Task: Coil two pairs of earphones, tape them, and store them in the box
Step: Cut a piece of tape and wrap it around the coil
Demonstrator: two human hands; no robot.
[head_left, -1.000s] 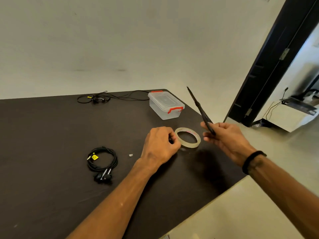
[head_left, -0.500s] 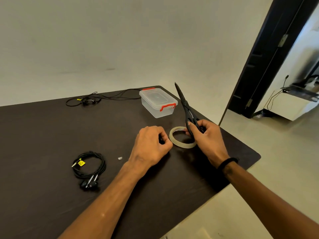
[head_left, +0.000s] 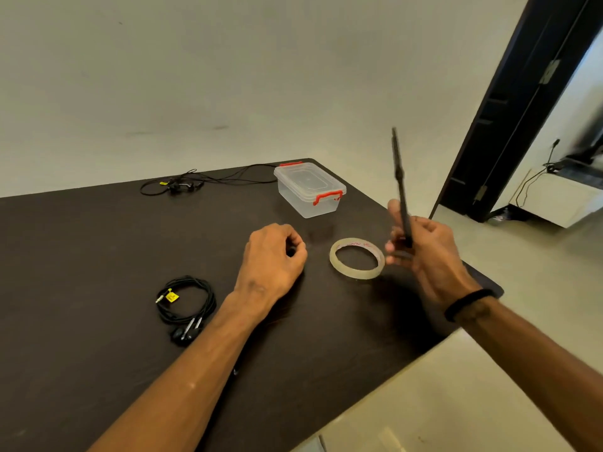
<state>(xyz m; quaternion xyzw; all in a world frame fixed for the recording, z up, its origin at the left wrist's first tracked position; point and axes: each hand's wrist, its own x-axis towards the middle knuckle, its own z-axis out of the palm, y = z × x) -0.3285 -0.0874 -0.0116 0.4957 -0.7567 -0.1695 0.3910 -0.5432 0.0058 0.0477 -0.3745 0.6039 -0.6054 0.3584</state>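
Note:
One pair of black earphones lies coiled on the dark table, left of my left forearm. A second pair lies uncoiled at the far edge. The clear box with red clips stands shut at the far right corner. A roll of clear tape lies flat between my hands. My left hand rests left of the roll with thumb and forefinger pinched; I cannot see anything between them. My right hand holds black scissors, raised with the blades pointing up, just right of the roll.
The table's right edge runs diagonally close under my right forearm, with pale floor beyond. A dark door frame stands at the right, and a white cabinet with cables sits behind it. A plain wall backs the table.
My right hand brought the scissors down to the tape roll, then lifted them up and to the right. My left hand has drawn away from the roll to the left.

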